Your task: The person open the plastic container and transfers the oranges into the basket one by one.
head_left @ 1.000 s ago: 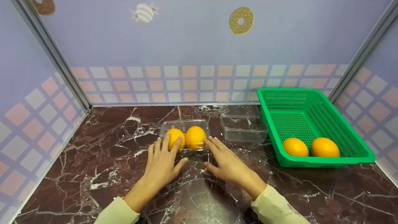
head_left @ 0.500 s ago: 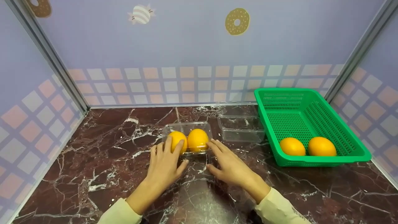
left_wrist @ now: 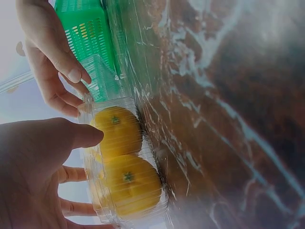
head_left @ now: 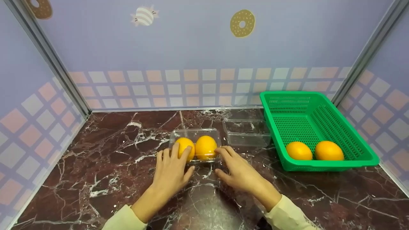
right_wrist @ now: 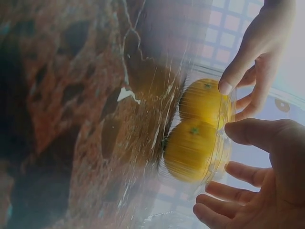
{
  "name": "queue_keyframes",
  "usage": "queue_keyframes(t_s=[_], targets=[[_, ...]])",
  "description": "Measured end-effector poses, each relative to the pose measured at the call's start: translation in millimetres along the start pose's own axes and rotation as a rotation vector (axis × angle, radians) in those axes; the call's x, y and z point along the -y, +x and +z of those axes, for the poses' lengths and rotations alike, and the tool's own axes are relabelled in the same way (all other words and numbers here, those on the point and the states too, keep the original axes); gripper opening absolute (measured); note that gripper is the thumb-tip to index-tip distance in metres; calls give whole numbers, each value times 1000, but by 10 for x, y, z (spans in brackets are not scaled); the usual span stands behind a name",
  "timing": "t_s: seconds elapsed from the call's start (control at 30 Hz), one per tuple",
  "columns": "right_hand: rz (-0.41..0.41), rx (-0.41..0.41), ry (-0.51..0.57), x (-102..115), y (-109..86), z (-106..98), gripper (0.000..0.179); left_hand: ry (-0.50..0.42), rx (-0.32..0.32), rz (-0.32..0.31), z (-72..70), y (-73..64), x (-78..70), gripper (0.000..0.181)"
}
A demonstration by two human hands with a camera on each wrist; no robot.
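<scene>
Two oranges (head_left: pixel 205 148) sit side by side in a clear plastic box (head_left: pixel 195 133) on the marble-patterned table. In the left wrist view, ribbed clear plastic covers the oranges (left_wrist: pixel 128 183). My left hand (head_left: pixel 170 172) rests its fairly straight fingers on the box's left part, over the left orange. At the near right corner of the box, the fingertips of my right hand (head_left: pixel 240 172) touch its edge, thumb held apart. From the right wrist view, the right hand (right_wrist: pixel 267 176) has its fingers spread along the lid rim.
To the right stands a green basket (head_left: pixel 335 163) with two more oranges (head_left: pixel 329 150) at its near end. Another clear plastic container (head_left: pixel 246 133) lies between the box and the basket. A patterned wall (head_left: pixel 191 41) closes off the back.
The box with its oranges has slid a little to the right and nearer to me. Both hands have moved along with it. The head view has also shifted slightly.
</scene>
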State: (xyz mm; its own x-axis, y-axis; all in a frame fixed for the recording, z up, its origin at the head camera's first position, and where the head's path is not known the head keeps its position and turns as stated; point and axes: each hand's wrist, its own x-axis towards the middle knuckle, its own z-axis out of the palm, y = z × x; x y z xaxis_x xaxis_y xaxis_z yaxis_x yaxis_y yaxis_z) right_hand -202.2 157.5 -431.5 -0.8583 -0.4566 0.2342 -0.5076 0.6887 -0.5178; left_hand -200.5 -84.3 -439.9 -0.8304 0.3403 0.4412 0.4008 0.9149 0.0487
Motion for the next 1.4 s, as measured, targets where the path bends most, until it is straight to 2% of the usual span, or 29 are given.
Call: queue_keyframes(t_s=[0.17,0.33,0.53,0.67,0.8,1.1,1.27,1.4], targets=[[-2,-13,21,13,16,13,55,0,27,-17,-13,-12,9,58],[8,-60,62,-1,22,20,57,-18,49,-23,-39,-11,3,59],[80,-164,122,-50,37,46,56,0,56,-44,-100,2,-43,56],[145,-188,212,-101,53,82,50,1,57,-64,-120,45,-124,59],[215,-178,302,-131,71,102,43,5,26,-29,-101,100,-197,61],[305,-108,376,-202,87,132,21,-50,36,94,-5,167,-347,49],[326,-45,583,-240,93,140,18,-71,-16,144,48,186,-390,32],[338,23,754,-262,107,137,20,-43,-62,169,69,207,-388,22]])
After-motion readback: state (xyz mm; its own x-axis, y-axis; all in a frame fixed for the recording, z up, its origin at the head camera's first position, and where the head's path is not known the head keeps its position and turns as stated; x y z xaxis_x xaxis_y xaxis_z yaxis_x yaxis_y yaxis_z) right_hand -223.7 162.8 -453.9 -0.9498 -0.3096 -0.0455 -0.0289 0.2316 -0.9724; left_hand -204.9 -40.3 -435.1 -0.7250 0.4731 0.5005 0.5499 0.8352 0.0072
